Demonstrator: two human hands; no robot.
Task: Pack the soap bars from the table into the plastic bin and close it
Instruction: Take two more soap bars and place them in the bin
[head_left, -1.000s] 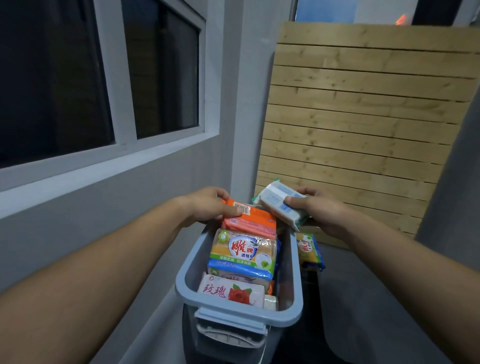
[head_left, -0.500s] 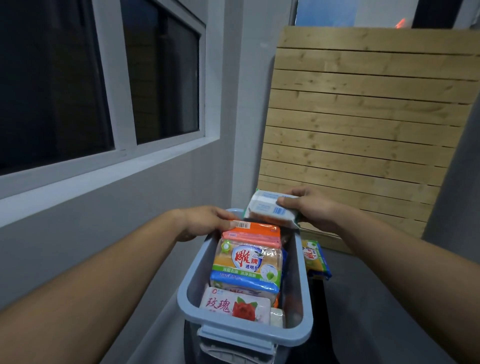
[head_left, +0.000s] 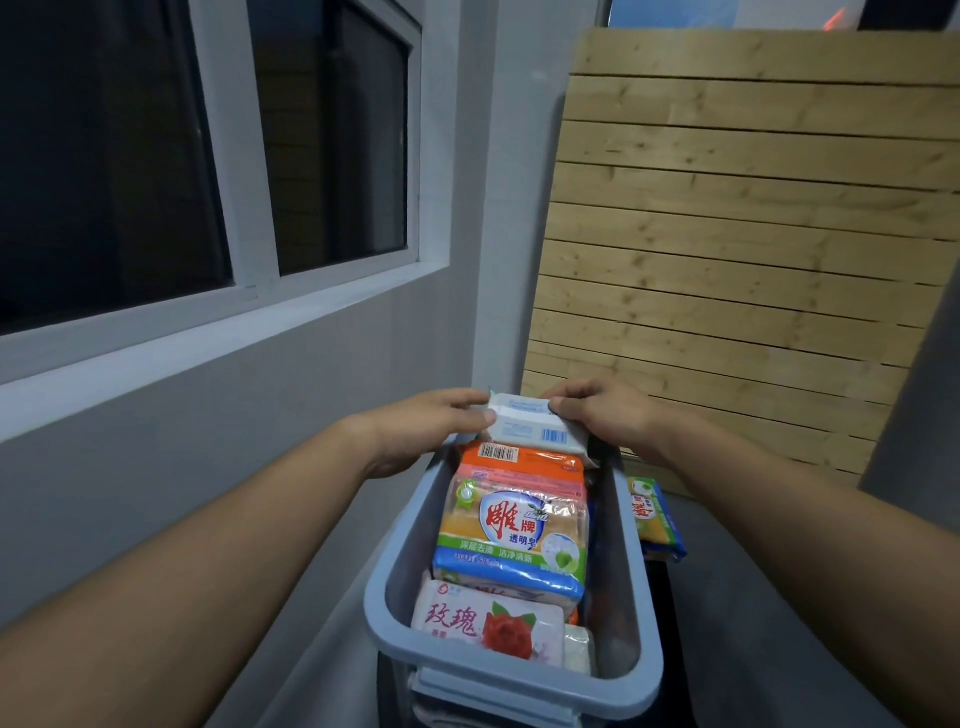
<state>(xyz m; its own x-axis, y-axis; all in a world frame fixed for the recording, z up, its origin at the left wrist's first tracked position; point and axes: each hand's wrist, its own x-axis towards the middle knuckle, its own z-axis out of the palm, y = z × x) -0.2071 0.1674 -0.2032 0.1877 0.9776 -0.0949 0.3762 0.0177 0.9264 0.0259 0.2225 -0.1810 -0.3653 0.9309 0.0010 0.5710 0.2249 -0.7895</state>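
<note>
Several soap bars already fill the plastic bin. At the bin's far end, the left hand and right hand pinch a white soap bar. One yellow bar waits just outside the bin's right wall; no lid is on.

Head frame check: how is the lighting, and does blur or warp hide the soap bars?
Head view: dim bluish light, dark window panes, no harsh glare. Head view: wide-angle warp bows the wooden slat panel and stretches the forearms. Head view: the white soap bar gripped by left hand and right hand, and labels in the plastic bin, are sharp.
</note>
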